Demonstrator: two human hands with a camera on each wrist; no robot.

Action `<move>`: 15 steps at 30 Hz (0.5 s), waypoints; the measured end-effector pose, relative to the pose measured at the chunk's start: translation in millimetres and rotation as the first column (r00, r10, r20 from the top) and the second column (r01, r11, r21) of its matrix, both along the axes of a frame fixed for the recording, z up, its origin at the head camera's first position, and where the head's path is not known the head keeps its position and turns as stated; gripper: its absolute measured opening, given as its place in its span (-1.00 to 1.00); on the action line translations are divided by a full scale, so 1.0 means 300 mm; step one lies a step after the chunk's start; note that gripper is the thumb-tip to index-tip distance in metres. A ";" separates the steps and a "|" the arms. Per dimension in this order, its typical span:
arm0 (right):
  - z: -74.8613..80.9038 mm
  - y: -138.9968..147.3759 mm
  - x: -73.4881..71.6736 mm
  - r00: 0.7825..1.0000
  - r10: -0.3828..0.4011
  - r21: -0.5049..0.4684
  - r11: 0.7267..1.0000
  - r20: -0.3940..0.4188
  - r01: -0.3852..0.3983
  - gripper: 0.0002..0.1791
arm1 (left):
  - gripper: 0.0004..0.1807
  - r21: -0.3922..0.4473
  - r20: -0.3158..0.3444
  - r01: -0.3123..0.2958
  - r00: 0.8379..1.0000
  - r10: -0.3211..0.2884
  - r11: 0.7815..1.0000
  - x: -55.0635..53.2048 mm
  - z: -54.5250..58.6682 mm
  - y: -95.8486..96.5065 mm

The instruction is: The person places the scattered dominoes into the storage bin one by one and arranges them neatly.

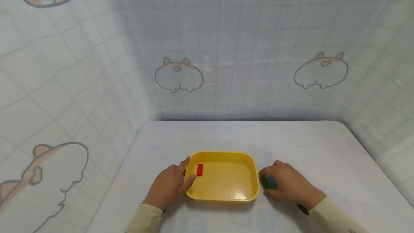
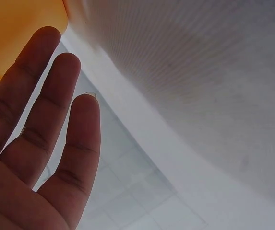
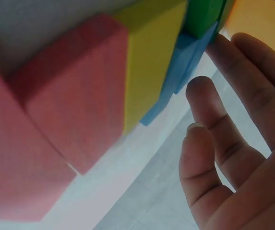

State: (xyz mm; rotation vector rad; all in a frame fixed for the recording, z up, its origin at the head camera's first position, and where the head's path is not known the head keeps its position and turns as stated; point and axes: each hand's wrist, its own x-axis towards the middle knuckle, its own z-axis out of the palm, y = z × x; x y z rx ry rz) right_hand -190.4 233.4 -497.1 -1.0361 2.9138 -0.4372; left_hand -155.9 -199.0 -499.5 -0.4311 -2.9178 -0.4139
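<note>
A yellow tray sits on the table with a small red block inside, near its left end. My left hand rests at the tray's left rim, thumb reaching over the edge and fingers extended along the outside. Just right of the tray, my right hand pinches a green block between thumb and fingertips. In the right wrist view, blue blocks, a yellow block and red blocks stand in a row beside that hand. From the head, the hand hides most of this row.
White table surface surrounds the tray. Pale gridded sheets with cartoon animals form a back wall and side walls around the table. A dark wrist-worn piece shows under the right wrist.
</note>
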 end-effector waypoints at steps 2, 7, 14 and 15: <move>0.008 0.007 -0.005 1.000 0.003 -0.002 1.000 0.010 -0.003 -0.47 | -0.22 0.002 0.003 -0.005 1.000 0.005 1.000 -0.001 -0.006 0.002; 0.013 0.026 -0.018 1.000 0.018 -0.028 0.999 0.021 -0.017 -0.48 | -0.22 -0.014 -0.011 -0.012 1.000 0.012 1.000 -0.003 -0.017 0.005; 0.012 0.038 -0.037 0.998 0.004 -0.042 0.999 0.070 -0.001 -0.49 | -0.22 -0.011 -0.010 -0.012 1.000 0.012 1.000 -0.011 -0.002 0.016; 0.013 0.040 -0.039 0.997 0.003 -0.043 0.999 0.079 0.000 -0.49 | -0.22 -0.009 -0.007 -0.011 1.000 0.011 1.000 -0.012 0.000 0.018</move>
